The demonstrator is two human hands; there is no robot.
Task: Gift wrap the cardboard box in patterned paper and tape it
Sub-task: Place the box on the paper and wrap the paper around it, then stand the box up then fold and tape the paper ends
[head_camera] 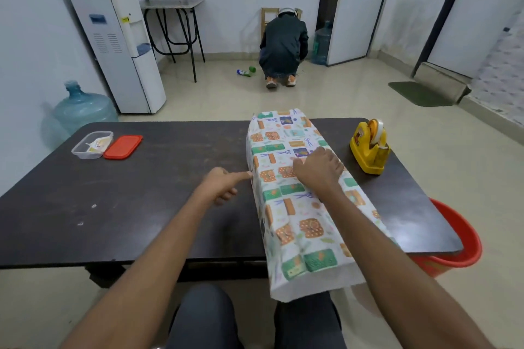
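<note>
Patterned paper (295, 207) with green and orange gift prints is draped over the cardboard box, which it hides completely, on the dark table (127, 201). The paper's loose ends stick out past the far and near table edges. My right hand (319, 170) lies flat, palm down, on top of the wrapped box. My left hand (224, 184) has its index finger stretched out, the tip touching the paper's left side; the other fingers are curled. A yellow tape dispenser (370, 146) stands to the right of the box.
A clear plastic container (92, 144) and its red lid (123, 147) lie at the table's far left. An orange bucket (450, 246) stands by the table's right edge. Across the floor a person (283, 45) crouches, facing away. A water dispenser (119, 45) stands left.
</note>
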